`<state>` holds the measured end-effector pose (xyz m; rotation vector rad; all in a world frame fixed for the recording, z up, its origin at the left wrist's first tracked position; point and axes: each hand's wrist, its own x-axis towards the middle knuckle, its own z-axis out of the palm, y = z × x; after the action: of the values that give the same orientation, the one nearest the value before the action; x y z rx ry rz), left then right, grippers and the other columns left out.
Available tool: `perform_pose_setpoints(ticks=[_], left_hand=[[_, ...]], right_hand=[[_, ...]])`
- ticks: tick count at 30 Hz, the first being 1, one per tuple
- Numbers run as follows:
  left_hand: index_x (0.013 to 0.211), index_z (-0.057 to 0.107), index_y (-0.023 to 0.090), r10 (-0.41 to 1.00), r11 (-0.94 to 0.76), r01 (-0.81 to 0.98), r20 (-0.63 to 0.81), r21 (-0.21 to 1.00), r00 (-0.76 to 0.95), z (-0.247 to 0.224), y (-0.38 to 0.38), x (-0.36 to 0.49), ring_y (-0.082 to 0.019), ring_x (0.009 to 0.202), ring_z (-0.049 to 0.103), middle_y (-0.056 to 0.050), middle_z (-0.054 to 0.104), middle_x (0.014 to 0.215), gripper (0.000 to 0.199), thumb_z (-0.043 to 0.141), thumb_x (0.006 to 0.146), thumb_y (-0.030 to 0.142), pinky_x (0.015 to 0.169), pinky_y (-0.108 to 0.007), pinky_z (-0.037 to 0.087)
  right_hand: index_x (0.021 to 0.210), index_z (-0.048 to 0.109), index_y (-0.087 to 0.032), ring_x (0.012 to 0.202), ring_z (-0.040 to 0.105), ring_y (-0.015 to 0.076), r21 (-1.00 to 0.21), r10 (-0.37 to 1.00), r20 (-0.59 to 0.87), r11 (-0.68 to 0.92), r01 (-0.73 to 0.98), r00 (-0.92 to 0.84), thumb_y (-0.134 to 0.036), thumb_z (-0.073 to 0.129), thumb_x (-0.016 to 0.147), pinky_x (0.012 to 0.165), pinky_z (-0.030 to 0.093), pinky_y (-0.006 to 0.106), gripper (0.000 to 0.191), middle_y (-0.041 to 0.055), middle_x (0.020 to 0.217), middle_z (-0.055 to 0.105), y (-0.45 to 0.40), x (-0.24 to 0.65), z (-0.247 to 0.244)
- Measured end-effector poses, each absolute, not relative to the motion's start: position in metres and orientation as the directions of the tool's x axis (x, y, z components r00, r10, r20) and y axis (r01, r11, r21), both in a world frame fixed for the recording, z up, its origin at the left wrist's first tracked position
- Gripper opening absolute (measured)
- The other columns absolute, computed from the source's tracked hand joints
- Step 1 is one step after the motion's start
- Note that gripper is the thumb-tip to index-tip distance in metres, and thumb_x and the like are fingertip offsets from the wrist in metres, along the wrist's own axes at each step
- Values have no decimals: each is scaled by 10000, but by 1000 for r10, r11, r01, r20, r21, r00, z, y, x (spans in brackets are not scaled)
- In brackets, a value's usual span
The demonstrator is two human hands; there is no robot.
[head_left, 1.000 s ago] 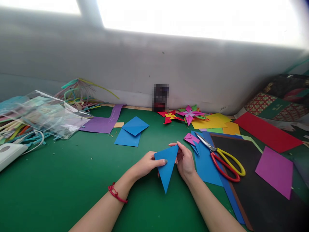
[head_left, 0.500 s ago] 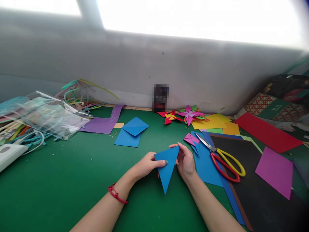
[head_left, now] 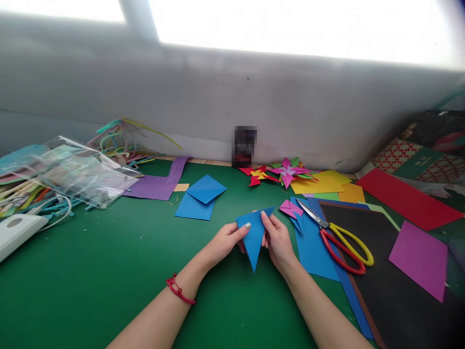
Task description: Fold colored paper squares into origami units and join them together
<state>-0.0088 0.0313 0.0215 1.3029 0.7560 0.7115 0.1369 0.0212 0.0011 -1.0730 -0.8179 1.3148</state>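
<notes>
A blue sheet of paper folded into a triangle (head_left: 255,237) is held between both hands above the green table (head_left: 145,271), one point hanging down. My left hand (head_left: 227,242) pinches its left side, thumb on the front and fingers behind. On the right edge, near the upper corner, my right hand (head_left: 278,240) grips it with the thumb pressed on the front; the other fingers are partly hidden behind the paper. Two blue paper squares (head_left: 199,196) overlap on the table beyond my left hand. Small folded pink paper (head_left: 290,208) lies beyond my right hand.
Scissors (head_left: 339,242) with red and yellow handles lie on blue paper and a black board (head_left: 392,291). Folded paper stars (head_left: 286,170) sit by the wall. Purple paper (head_left: 419,261) and red paper (head_left: 407,198) are at right. Plastic bags (head_left: 83,169) and pipe cleaners are at left.
My right thumb has moved from the upper corner's edge onto the paper's front. The folded triangle has risen slightly, and its lower point now sits higher in view.
</notes>
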Motion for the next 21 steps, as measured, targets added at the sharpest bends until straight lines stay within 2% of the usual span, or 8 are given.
perform_pose_setpoints(ticks=[4,8,11,16,21], left_hand=[[734,589,121,747,108,21,-95,994,658,23,31,-9,-131,598,556,-39,614,624,351,442,806,432,617,-233,428],[722,584,118,763,122,-22,-80,992,642,23,31,-9,-142,610,574,-53,628,651,324,427,818,385,608,-241,433],[774,585,113,779,134,-70,-61,988,624,21,33,-9,-139,594,575,-57,628,675,302,421,822,362,584,-244,434],[784,535,128,833,181,-130,-81,975,548,14,37,-7,-125,560,565,-46,612,673,345,388,829,436,529,-232,436],[819,485,131,846,191,-138,-92,972,525,10,39,-6,-112,496,558,-24,598,602,362,442,789,490,487,-216,427]], right_hand=[[580,455,-186,276,331,45,-897,968,-119,-9,-442,221,-424,576,747,288,219,155,315,-64,338,447,25,139,0],[674,513,-180,300,371,52,-900,969,-127,-23,-436,211,-419,587,735,298,246,154,258,-57,389,487,26,139,1],[759,543,-174,325,378,58,-922,980,-107,-34,-385,170,-378,620,716,323,269,161,222,-63,413,491,23,138,1],[485,460,-170,328,337,62,-980,997,-41,-28,-197,64,-363,621,710,351,247,208,338,-49,366,433,18,135,5],[596,535,-172,348,361,77,-983,998,-35,-25,-181,49,-347,643,687,363,265,212,225,-42,405,485,17,134,7]])
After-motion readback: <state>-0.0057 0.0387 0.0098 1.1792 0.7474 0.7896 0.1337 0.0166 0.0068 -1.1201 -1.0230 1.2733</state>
